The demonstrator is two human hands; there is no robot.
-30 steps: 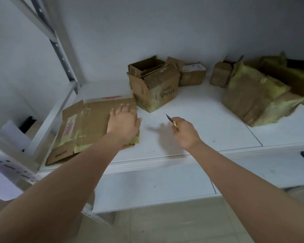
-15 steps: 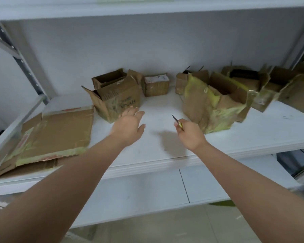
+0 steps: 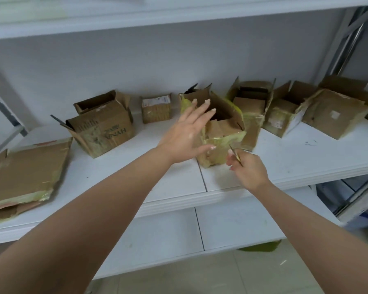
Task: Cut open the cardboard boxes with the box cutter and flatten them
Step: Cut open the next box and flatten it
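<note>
My left hand [image 3: 188, 132] reaches with spread, straight fingers over the left side of an open cardboard box with yellow-green tape [image 3: 223, 132] at the shelf's middle; whether it touches the box is unclear. My right hand [image 3: 248, 169] grips the box cutter [image 3: 235, 154], its thin blade pointing up and left just in front of that box's near corner. A stack of flattened cardboard [image 3: 28, 172] lies at the left end of the white shelf [image 3: 306, 158].
An open box printed with letters [image 3: 103, 128] stands left of centre, a small closed box [image 3: 156, 108] behind it. Several more open boxes [image 3: 285, 111] line the back right. A metal upright [image 3: 348, 41] rises at right, another shelf board overhead.
The view swung right, off the flattened cardboard. My left hand left that cardboard and moved right to the taped box; my right hand with the cutter now sits close to the same box.
</note>
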